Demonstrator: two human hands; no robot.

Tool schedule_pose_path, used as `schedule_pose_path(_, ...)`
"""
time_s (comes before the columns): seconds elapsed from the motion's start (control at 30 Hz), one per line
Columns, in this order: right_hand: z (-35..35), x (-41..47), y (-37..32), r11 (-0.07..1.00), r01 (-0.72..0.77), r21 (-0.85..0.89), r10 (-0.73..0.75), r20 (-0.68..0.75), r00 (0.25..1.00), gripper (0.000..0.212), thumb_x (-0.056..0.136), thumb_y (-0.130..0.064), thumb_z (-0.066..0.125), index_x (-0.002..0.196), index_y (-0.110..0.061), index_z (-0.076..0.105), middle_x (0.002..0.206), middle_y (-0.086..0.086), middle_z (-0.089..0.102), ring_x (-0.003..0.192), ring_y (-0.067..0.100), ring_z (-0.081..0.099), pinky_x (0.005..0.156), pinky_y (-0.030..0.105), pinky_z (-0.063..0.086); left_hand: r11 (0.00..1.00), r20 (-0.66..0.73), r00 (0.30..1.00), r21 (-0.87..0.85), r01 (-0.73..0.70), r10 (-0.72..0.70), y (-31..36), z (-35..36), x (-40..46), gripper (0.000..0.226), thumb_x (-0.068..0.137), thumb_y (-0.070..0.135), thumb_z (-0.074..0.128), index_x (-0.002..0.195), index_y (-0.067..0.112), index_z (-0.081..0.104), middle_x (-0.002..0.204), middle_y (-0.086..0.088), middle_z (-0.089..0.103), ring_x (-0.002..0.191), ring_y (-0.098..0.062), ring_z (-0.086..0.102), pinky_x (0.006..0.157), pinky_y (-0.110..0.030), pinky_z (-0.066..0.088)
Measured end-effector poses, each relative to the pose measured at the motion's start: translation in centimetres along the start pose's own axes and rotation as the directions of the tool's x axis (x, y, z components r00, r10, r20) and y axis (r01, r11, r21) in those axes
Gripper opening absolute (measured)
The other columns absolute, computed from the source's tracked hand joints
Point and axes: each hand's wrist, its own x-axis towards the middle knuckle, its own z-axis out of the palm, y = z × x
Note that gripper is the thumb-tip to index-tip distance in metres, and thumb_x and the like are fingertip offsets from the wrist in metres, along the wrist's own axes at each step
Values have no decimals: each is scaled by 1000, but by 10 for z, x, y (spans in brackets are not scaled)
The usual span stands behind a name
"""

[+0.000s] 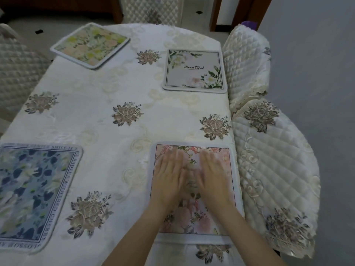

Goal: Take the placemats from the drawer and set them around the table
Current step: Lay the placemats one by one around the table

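Observation:
A pink floral placemat [215, 217] lies flat at the near right of the table. My left hand [169, 179] and my right hand [213, 175] rest palm-down on it side by side, fingers spread and blurred. A blue floral placemat [28, 189] with lettering on its border lies at the near left. At the far right sits a white placemat [194, 71] printed "Beautiful". A yellow-green floral placemat [90, 45] lies at the far left corner, overhanging the edge slightly.
The table [115, 89] wears a white embroidered cloth with brown flower motifs. Quilted chair covers stand on the right [269, 160], at the far right [245, 60], far end [151, 10] and left [17, 68]. Grey floor lies beyond on the right.

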Motion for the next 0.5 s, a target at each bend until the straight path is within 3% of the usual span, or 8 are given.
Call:
schedule_pose_path(0.1,24,40,-12,999,-28,29,26,67,997,61,94,-32,12,150,-12,23,156,-4,18,146,14,9,121,35,7,999,82,996,28,-32,29,1,18,42,57,103,35,4,147,7,27,154,-10,27,143,-29,24,115,-39,12)
schedule_pose_path(0.17,35,49,-3,997,-35,-72,40,71,997,62,94,-33,13,148,-9,29,155,2,25,146,22,20,120,36,10,997,117,992,68,-43,34,-10,27,50,60,103,36,2,147,7,30,154,-9,28,142,-28,26,116,-36,7)
schedule_pose_path(0.2,38,48,4,992,-8,-128,18,75,997,60,96,-34,16,149,-9,29,156,4,24,145,23,20,119,37,11,993,131,989,87,-80,69,-16,32,50,60,103,38,3,147,7,29,155,-8,25,143,-26,24,117,-36,6)
schedule_pose_path(0.27,41,45,20,983,50,-175,-28,127,992,60,100,-41,14,153,-16,12,159,-2,6,148,16,2,120,35,4,987,120,986,103,-127,114,-30,37,47,58,102,39,7,150,9,21,158,-6,15,147,-20,13,117,-37,7)
schedule_pose_path(0.33,39,44,40,985,31,-172,-9,128,992,62,100,-48,8,154,-19,-1,159,-6,-6,147,11,-10,119,31,-6,992,79,994,98,-85,77,-45,33,48,59,101,41,9,152,13,8,160,-2,2,147,-14,-1,119,-36,3)
schedule_pose_path(0.5,17,32,88,971,-108,-212,125,70,990,64,100,-48,12,154,-15,2,161,1,2,147,11,-3,120,33,1,993,60,998,115,-5,-2,-79,18,35,59,100,40,11,152,15,1,160,1,-5,146,-9,-9,119,-31,-4)
